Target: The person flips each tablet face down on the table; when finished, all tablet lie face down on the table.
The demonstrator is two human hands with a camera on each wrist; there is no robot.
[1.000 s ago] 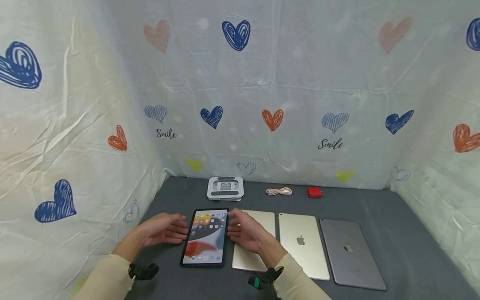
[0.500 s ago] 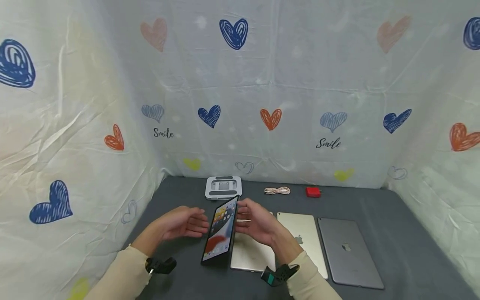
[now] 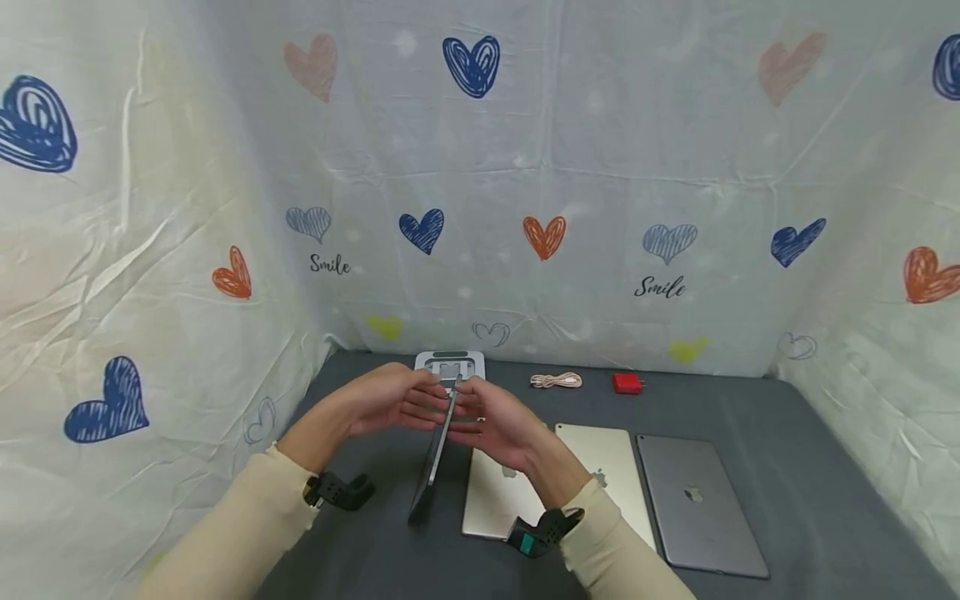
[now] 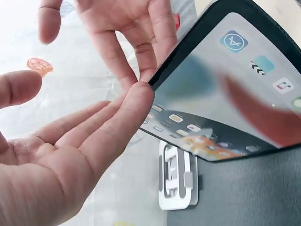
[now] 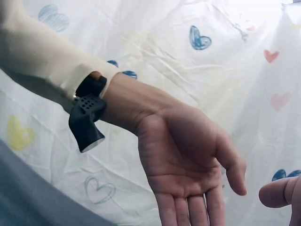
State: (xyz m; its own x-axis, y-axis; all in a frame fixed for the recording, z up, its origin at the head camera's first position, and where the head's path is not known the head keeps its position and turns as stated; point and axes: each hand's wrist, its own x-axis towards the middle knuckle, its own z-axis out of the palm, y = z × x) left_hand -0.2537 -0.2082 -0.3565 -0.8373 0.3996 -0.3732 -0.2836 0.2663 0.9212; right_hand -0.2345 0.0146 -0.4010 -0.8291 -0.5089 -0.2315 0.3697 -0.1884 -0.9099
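Note:
A black-edged tablet stands tipped up on its lower edge, seen almost side-on from the head. Its lit screen with app icons faces the left wrist camera. My left hand is spread with straight fingers, their tips right at the tablet's upper edge. From the other side, my right hand lays extended fingers against the same edge, thumb off the tablet. In the right wrist view my left hand shows its palm, and a thumb of my right hand enters at the lower right.
A gold tablet, another gold tablet and a grey tablet lie face down to the right. Behind are a folded white-grey stand, a coiled cable and a red charger. A heart-print curtain encloses the table.
The tablet lay flat, screen up, a second ago. It has been tilted up from its right side to nearly upright. Both hands have moved up and closer together along its edge.

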